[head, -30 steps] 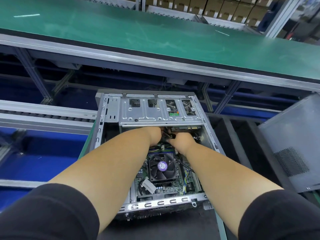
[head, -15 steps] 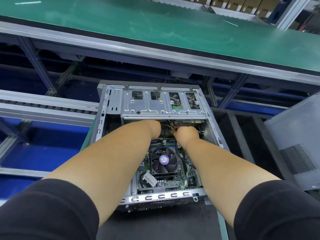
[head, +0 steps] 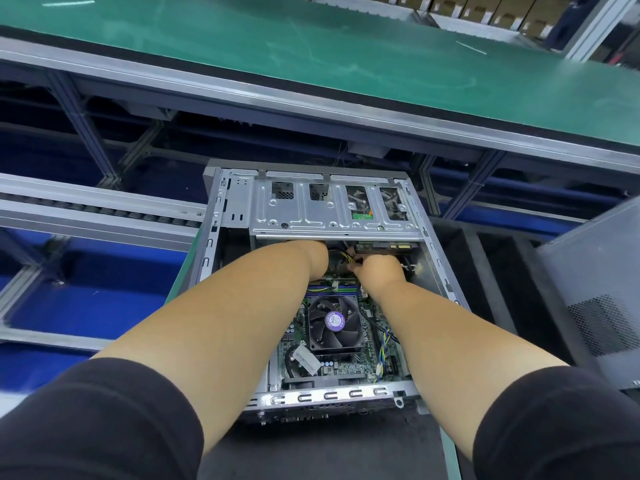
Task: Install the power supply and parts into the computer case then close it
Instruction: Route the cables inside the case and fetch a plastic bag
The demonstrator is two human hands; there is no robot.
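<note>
The open computer case (head: 329, 396) lies on its side in front of me, motherboard (head: 346, 367) and black CPU fan (head: 334, 322) exposed. A silver drive cage (head: 311, 216) spans its far end. Both my arms reach in under the cage's edge. My left hand (head: 317, 258) is mostly hidden below the cage, its fingers out of sight. Beside it, my right hand (head: 379, 268) curls its fingers around a bundle of yellow and black power cables (head: 341, 255), just below a drive (head: 384, 247) mounted under the cage.
A grey side panel (head: 595, 289) leans at the right of the case. A green workbench (head: 311, 46) runs across the back, a metal conveyor rail (head: 86, 209) lies to the left. A loose white connector (head: 419, 269) hangs by the case's right wall.
Both hands stay under the drive cage at the cables. My right hand has edged slightly further in towards the drive.
</note>
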